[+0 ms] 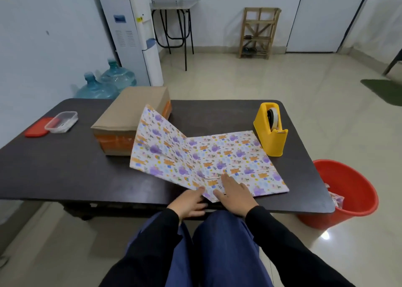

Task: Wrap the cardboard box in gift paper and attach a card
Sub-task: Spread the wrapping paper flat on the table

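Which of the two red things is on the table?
The flat red lid, at the left end of the table beside the clear plastic container. The red bucket stands on the floor beyond the right end.

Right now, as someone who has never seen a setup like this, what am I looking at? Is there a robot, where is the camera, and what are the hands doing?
There is no robot here. A person sits at a dark table and wears one wide-angle camera on the head. It looks forward and down, so you see their own arms and knees. On the table lies a sheet of patterned gift paper, its left part leaning up against a cardboard box. A yellow tape dispenser stands to the right, and a clear container sits beside a red lid on the left. A red bucket stands on the floor. The right hand lies flat on the paper. The left hand touches its near edge; whether it pinches it, I cannot tell.
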